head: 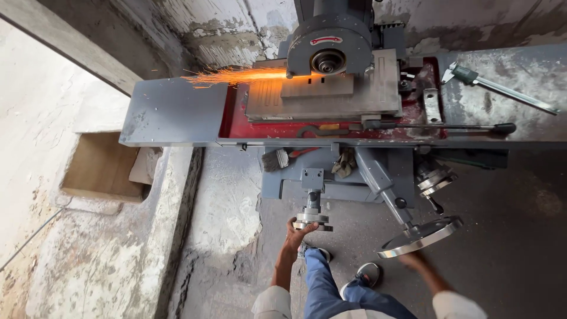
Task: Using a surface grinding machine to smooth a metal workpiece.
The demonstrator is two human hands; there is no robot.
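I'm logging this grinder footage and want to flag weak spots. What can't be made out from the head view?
- Right hand: motion-blurred under the large handwheel, so its grip is unclear.
- Left hand: fingers partly hidden by the small handwheel.
- Workpiece: contact with the grinding wheel is covered by the wheel guard.
- Caliper: scale too small to read.

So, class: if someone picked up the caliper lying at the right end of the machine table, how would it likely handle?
The caliper looks like metal: probably stiff and fairly heavy for its slim size. Lying flat, it seems unlikely to roll. Its smooth bar might slide on the table.
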